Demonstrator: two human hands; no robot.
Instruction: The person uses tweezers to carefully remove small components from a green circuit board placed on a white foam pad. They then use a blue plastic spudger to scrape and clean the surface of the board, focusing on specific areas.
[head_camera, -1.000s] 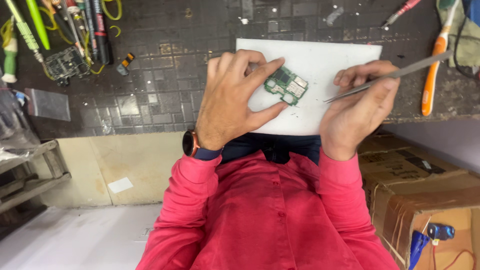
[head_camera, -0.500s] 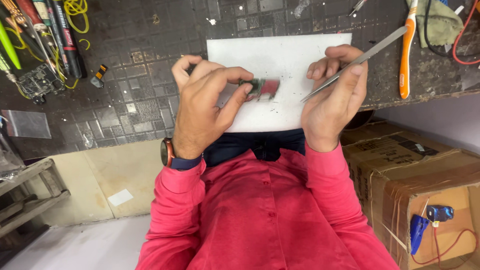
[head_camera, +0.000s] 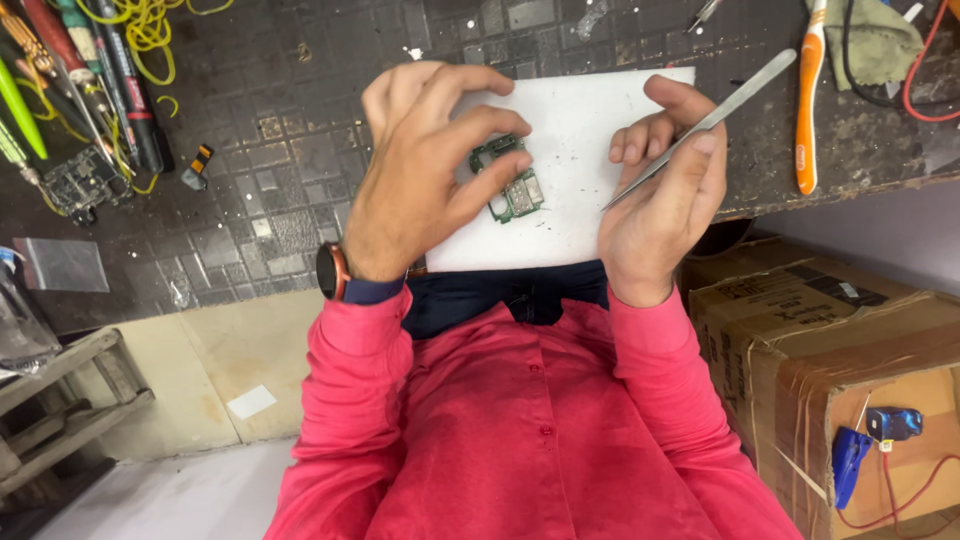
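Observation:
A small green circuit board (head_camera: 510, 185) lies on a white sheet (head_camera: 575, 130) on the dark work mat (head_camera: 270, 150). My left hand (head_camera: 420, 170) arches over the board, with its fingertips pressing on the board's edges. My right hand (head_camera: 665, 185) grips metal tweezers (head_camera: 700, 125), whose tip rests on the white sheet just right of the board. A watch sits on my left wrist.
Screwdrivers and yellow wire (head_camera: 110, 60) lie at the mat's far left beside another circuit board (head_camera: 80, 185). An orange toothbrush (head_camera: 808, 95) and a cloth (head_camera: 865, 40) lie at the right. Cardboard boxes (head_camera: 830, 340) stand below the table's edge.
The view has shifted. My left hand has turned the board on the sheet and now presses it from above. The tweezers' tip has drawn a little away from the board.

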